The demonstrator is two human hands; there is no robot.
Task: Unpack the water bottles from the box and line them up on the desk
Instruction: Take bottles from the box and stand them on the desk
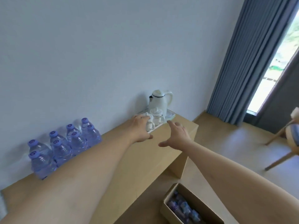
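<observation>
Several clear water bottles (64, 146) with purple caps stand in two rows along the wall on the wooden desk (145, 159). A cardboard box (168, 201) sits on the floor at the bottom right, with more bottles (182, 207) lying inside. My left hand (140, 128) reaches across the desk with relaxed fingers and touches a white cup (149, 125) on the tray. My right hand (176, 133) hovers just right of it above the desk, fingers spread, holding nothing.
A white kettle (159, 99) and white cups stand on a white tray (171, 113) at the desk's far end by the wall. A wooden chair (284, 143) is at the right, with blue curtains (239, 62) and a window beyond.
</observation>
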